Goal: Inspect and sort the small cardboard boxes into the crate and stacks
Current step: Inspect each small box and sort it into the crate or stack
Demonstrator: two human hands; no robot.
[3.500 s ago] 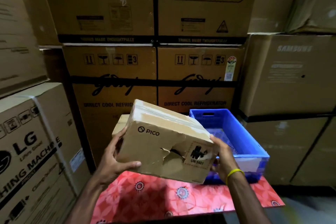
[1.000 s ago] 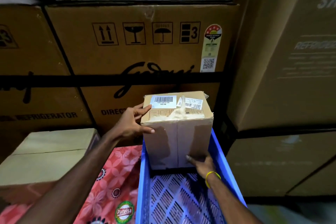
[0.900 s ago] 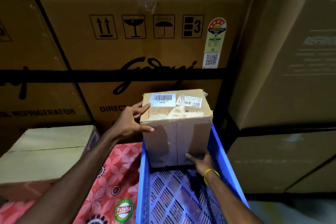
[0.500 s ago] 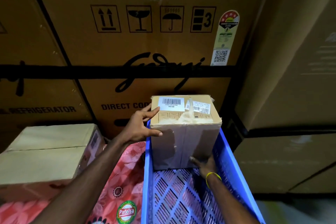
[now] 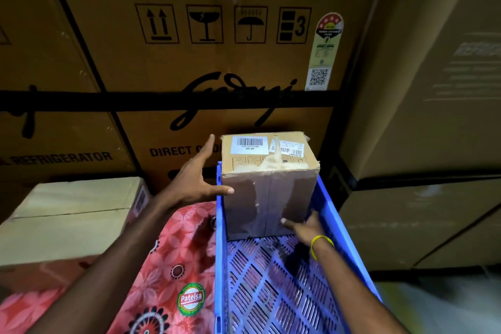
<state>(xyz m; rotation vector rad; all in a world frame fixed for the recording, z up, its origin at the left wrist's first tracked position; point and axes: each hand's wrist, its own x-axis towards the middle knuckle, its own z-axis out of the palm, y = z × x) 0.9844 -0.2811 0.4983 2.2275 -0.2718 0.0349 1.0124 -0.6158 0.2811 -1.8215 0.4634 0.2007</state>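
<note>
A small brown cardboard box (image 5: 268, 184) with barcode labels on top stands upright at the far end of the blue plastic crate (image 5: 221, 252). My left hand (image 5: 193, 183) is at the box's left side with fingers spread straight; the thumb tip touches the front left edge. My right hand (image 5: 306, 226), with a yellow band on the wrist, reaches low inside the crate, fingers straight against the bottom right of the box. Another pale cardboard box (image 5: 70, 219) lies on the red floral cloth to the left.
The crate sits on a red floral cloth (image 5: 173, 266) with a Patelsa sticker. Large refrigerator cartons (image 5: 217, 62) form a wall right behind the crate, and more cartons (image 5: 433, 116) close in the right side. The crate's near floor is a perforated grid.
The box went from being held up in both hands to standing in the crate's far end. In the last half second my left hand opened and its fingers came off the box's top corner.
</note>
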